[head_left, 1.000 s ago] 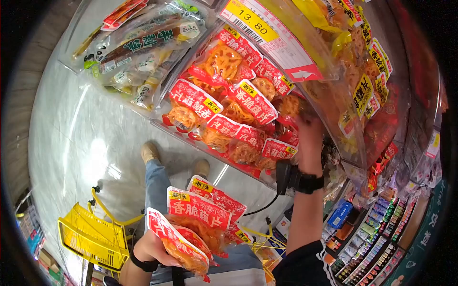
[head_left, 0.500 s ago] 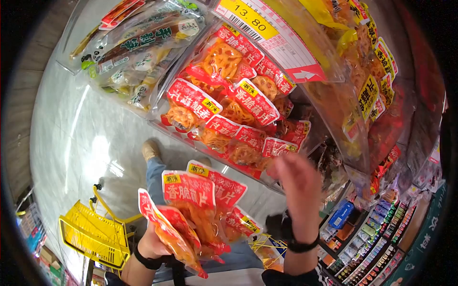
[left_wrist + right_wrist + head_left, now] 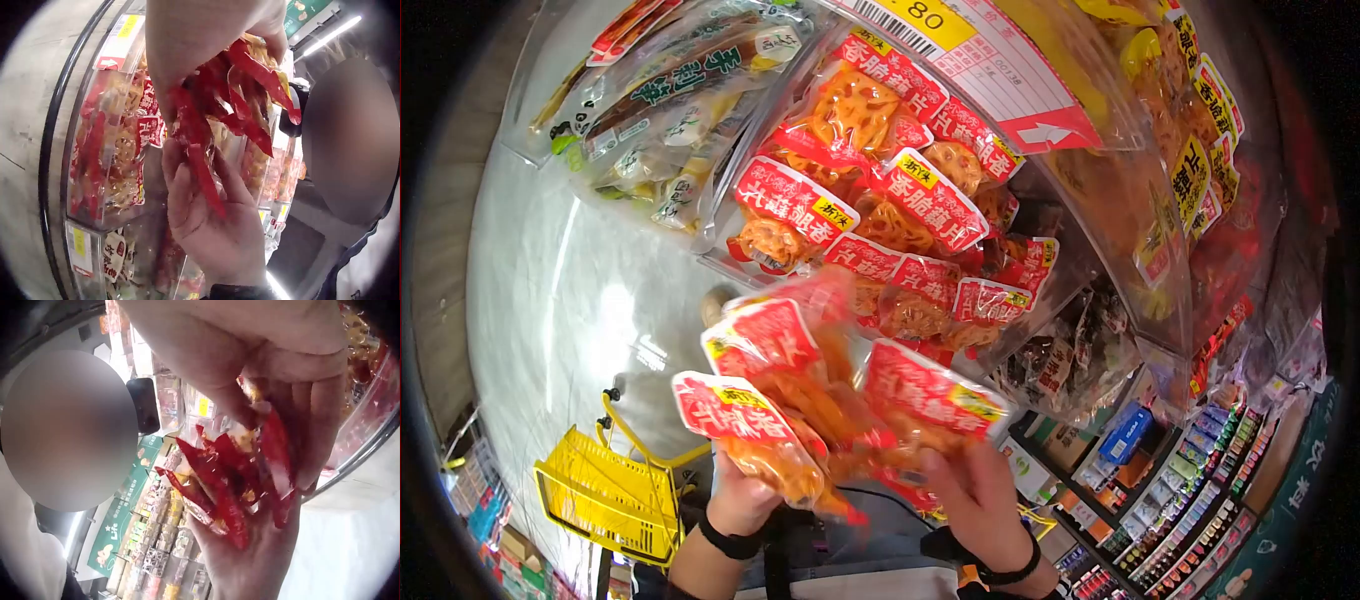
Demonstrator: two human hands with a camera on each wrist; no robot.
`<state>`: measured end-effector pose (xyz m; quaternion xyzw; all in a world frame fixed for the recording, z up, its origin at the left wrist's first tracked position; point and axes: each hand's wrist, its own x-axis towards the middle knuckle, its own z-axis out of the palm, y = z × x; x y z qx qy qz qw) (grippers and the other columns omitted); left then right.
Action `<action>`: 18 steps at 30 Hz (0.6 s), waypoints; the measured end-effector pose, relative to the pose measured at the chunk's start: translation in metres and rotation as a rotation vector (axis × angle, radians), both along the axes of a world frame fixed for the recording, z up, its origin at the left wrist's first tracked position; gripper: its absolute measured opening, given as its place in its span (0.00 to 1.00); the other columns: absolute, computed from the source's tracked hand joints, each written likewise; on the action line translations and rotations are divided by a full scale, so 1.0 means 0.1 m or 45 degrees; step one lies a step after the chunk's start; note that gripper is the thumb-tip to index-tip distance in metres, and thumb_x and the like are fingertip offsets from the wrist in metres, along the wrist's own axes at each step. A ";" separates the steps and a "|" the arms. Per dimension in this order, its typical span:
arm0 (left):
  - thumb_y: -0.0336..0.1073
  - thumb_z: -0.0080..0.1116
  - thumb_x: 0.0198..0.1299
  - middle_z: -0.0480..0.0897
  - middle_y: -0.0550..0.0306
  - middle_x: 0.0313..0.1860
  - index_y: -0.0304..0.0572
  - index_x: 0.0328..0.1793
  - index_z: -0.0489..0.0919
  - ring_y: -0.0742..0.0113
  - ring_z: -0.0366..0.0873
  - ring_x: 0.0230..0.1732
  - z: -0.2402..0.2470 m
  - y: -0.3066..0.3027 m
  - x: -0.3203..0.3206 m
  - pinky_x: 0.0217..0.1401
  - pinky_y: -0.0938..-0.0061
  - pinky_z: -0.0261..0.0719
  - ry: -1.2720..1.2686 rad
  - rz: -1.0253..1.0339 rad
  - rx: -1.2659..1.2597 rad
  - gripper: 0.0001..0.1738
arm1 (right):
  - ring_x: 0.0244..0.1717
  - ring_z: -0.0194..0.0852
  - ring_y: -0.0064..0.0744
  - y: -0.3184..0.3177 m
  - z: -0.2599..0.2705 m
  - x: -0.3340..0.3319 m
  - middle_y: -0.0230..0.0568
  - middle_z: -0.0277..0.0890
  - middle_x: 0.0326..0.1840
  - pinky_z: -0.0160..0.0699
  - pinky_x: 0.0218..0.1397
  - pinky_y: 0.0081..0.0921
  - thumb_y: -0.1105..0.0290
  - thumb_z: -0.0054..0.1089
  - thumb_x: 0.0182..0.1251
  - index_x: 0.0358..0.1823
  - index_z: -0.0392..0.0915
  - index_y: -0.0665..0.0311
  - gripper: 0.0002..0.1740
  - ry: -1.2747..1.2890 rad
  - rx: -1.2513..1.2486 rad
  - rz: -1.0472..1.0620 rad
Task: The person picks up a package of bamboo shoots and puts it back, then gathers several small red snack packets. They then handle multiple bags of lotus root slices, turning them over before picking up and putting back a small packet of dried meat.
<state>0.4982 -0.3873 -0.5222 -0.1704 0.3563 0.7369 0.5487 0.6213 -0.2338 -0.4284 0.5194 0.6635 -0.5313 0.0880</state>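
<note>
In the head view, my left hand [image 3: 745, 495] holds up several red-and-clear packets of lotus root slices [image 3: 745, 430] by their lower parts, fanned out. My right hand [image 3: 980, 510] grips another such packet [image 3: 930, 395] at the right of the bunch, thumb on its front. The right wrist view has this hand [image 3: 244, 344] close up, its fingers around red packaging [image 3: 278, 450]. Both hands meet at the bunch in the left wrist view, among red packet edges [image 3: 200, 169]. More of these packets [image 3: 935, 205] lie in a clear bin just beyond.
A price sign [image 3: 1000, 60] slants over the bin. Bagged long vegetables [image 3: 690, 90] fill the left bin; dark packets [image 3: 1070, 350] lie at the right. A yellow shopping basket [image 3: 610, 500] stands at lower left, shelves of drinks [image 3: 1160, 500] at lower right.
My right hand has come out of the bin's right end, back toward my body, and now grips a packet beside the bunch. My left hand's bunch has shifted up toward the bin.
</note>
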 end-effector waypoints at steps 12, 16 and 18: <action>0.46 0.77 0.33 0.76 0.52 0.52 0.40 0.61 0.63 0.60 0.78 0.50 -0.12 -0.41 -0.31 0.53 0.65 0.77 -0.024 -0.152 0.006 0.48 | 0.50 0.73 0.29 0.96 -0.55 -0.10 0.43 0.67 0.59 0.77 0.41 0.22 0.72 0.51 0.66 0.68 0.52 0.64 0.30 0.404 0.431 -0.590; 0.42 0.78 0.33 0.76 0.50 0.50 0.40 0.61 0.62 0.59 0.78 0.50 -0.08 -0.45 -0.40 0.54 0.65 0.77 -0.003 -0.179 0.101 0.48 | 0.48 0.75 0.30 1.21 -0.82 -0.09 0.43 0.67 0.58 0.79 0.45 0.25 0.74 0.53 0.64 0.64 0.58 0.65 0.27 0.366 0.514 -0.617; 0.40 0.77 0.34 0.76 0.49 0.51 0.39 0.61 0.61 0.58 0.78 0.50 -0.07 -0.46 -0.42 0.55 0.64 0.76 -0.006 -0.162 0.056 0.48 | 0.47 0.75 0.32 1.30 -0.80 -0.14 0.43 0.67 0.58 0.79 0.48 0.26 0.74 0.53 0.63 0.61 0.61 0.66 0.24 0.417 0.347 -0.774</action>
